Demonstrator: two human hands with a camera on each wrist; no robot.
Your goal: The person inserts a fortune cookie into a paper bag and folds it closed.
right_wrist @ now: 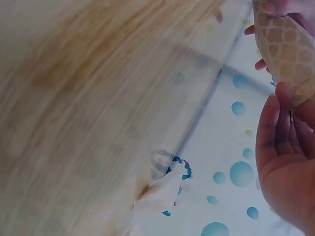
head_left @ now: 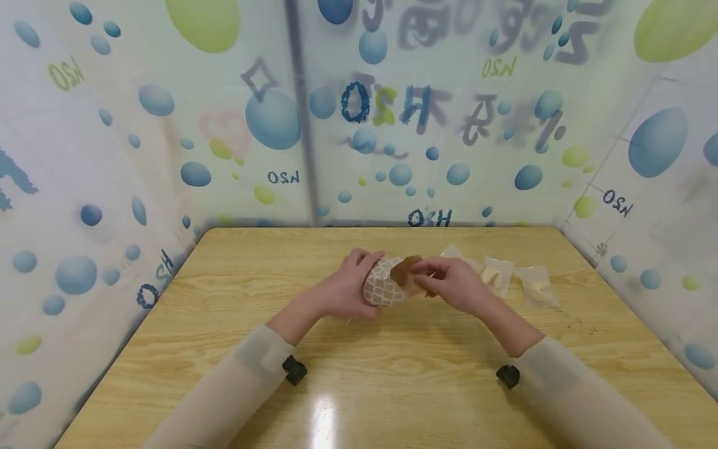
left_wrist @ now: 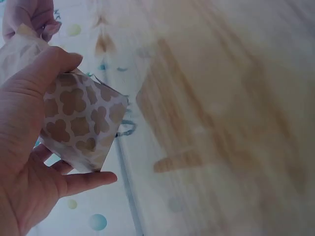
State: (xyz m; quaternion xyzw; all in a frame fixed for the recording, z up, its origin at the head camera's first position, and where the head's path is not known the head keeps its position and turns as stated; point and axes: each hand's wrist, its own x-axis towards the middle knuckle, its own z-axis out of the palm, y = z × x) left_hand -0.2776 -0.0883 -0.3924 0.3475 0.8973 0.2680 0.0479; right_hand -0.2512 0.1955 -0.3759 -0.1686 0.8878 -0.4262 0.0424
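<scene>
Left hand (head_left: 349, 285): gripped the patterned paper bag (head_left: 384, 284). Right hand (head_left: 452, 284): pinched the bag's brown edge. Risk, as judged: the paper could have torn, had both hands pulled hard against each other. Axis: the bag's length ran roughly crosswise, apparent mouth pointing right. Clear packets (head_left: 538, 287): lay right of the bag. Wooden table (head_left: 392, 386): lay beneath the bag; contact could not be told.

A wood-grain table (head_left: 404, 399) is backed by a white printed sheet (head_left: 505, 193) bearing blue and green ovals. A dark vertical strip (head_left: 303, 125) ends behind the table's far edge, left of centre. Mirrored lettering (head_left: 384, 106) sits above that edge. Similar panels (head_left: 667, 224) flank the table's left and right sides.
</scene>
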